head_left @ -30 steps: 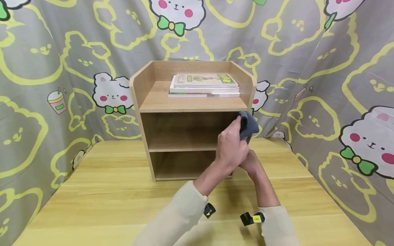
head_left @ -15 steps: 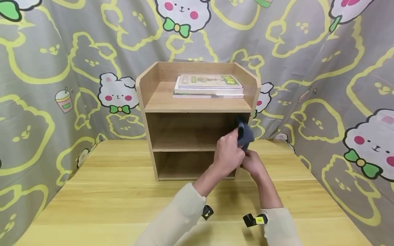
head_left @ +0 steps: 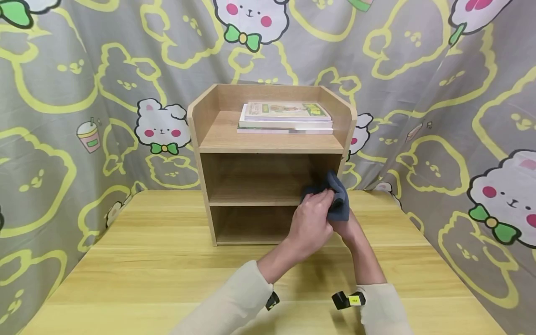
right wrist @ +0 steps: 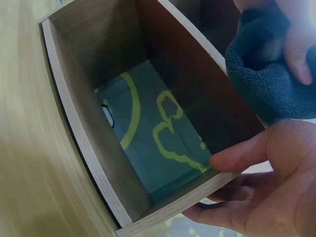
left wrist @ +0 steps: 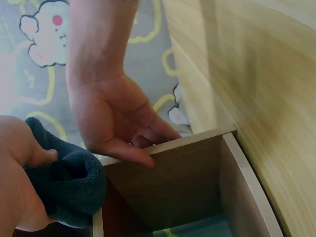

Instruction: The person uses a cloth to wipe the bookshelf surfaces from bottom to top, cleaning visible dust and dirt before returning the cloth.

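In the head view the left hand [head_left: 311,224] grips a dark blue-grey cloth [head_left: 340,207] at the right front of the wooden shelf unit [head_left: 272,151]. The cloth is bunched, with folds over the right end of the middle shelf. Behind and right of it, the right hand [head_left: 344,228] is partly hidden. In the right wrist view the right hand [right wrist: 276,182] holds the side panel's edge, thumb inside the lower compartment and fingers outside. From the left wrist view, the left hand [left wrist: 19,182] has its fingers pressed into the cloth [left wrist: 79,192], beside the shelf board's front edge.
Several stacked books [head_left: 286,118] lie on the unit's top shelf. The unit stands on a light wooden table [head_left: 159,260]. A grey patterned curtain [head_left: 117,163] hangs behind and at both sides. Two small black devices [head_left: 343,300] sit by the sleeves.
The left hand and cloth have moved down along the unit's right front edge, and the cloth is spread wider. The right hand stays low by the side panel. The head view has shifted slightly.
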The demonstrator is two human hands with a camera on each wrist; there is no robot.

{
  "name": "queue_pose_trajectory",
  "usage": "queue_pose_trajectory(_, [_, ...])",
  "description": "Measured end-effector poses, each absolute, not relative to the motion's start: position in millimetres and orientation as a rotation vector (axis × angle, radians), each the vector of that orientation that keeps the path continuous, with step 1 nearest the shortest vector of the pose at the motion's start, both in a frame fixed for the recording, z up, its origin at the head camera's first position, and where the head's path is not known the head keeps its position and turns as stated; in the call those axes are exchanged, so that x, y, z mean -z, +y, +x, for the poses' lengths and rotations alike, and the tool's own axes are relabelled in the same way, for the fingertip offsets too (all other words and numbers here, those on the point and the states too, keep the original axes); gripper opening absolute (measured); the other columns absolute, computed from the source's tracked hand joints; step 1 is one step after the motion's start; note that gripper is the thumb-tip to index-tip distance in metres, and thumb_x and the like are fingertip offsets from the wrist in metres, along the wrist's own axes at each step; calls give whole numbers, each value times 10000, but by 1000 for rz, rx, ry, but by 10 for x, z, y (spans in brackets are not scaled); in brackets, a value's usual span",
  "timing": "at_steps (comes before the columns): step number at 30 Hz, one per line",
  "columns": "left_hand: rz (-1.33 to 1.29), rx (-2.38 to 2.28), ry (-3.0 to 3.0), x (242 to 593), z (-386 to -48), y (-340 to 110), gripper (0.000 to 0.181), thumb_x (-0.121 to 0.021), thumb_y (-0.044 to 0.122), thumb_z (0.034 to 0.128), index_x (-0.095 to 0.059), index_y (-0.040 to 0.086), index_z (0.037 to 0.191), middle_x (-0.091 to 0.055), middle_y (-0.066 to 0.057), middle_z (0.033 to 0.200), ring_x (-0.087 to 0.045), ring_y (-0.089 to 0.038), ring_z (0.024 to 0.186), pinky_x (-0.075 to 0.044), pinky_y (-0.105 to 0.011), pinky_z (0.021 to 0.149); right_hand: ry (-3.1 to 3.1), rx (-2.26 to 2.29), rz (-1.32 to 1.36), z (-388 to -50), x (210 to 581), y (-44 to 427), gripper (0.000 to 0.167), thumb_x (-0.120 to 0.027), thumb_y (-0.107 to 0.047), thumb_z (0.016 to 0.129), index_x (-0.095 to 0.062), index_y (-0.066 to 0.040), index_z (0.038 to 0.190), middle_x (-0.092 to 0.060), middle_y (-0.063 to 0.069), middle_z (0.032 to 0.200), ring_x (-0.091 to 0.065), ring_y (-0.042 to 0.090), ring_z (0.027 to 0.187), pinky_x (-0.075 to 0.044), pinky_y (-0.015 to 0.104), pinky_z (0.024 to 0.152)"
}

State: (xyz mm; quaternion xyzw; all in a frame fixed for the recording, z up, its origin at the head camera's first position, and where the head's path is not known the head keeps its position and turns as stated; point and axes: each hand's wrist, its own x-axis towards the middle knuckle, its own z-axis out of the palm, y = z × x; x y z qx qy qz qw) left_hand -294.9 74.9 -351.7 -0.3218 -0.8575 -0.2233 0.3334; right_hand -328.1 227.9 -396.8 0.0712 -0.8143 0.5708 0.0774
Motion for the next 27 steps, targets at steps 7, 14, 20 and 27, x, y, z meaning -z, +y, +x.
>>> queue_pose_trajectory(7, [-970, 439, -2338, 3395, -3015, 517, 498, -718, 12, 766, -666, 121, 1249, -711, 22, 1244, -668, -157, 1154, -500, -347, 1028, -2480, -1772, 42, -3277, 3976, 2243, 401, -609, -44, 878, -587, 109, 1248, -617, 12, 907, -557, 89, 754, -516, 284, 719])
queue_pose_trajectory(14, [-1046, 282, -2448, 3290, -3077, 170, 543, -732, 20, 783, -674, 116, 1314, -708, -21, 1274, -654, -192, 1196, -489, -394, 1048, -2560, -1835, -60, -3309, 3955, 2206, 558, -580, -9, 859, -533, 42, 1412, -638, 219, 1252, -634, 190, 996, -538, 408, 938])
queue_pose_trajectory(20, [-996, 234, -2453, 3273, -3083, -18, 477, -747, 4, 765, -699, 112, 1227, -727, -11, 1178, -679, -207, 1105, -524, -419, 971, -2578, -1782, -58, -3314, 3969, 2186, 548, -645, -11, 842, -553, 62, 1378, -658, 246, 1202, -640, 222, 1034, -542, 389, 919])
queue_pose_trajectory(27, [-863, 371, -2591, 3132, -3164, -238, 267, -727, -28, 772, -707, 128, 988, -722, -10, 934, -666, -210, 827, -549, -401, 747, -2576, -1767, -64, -3302, 3948, 2195, 535, -655, -11, 834, -565, 59, 1357, -676, 145, 1091, -625, 192, 992, -537, 352, 887])
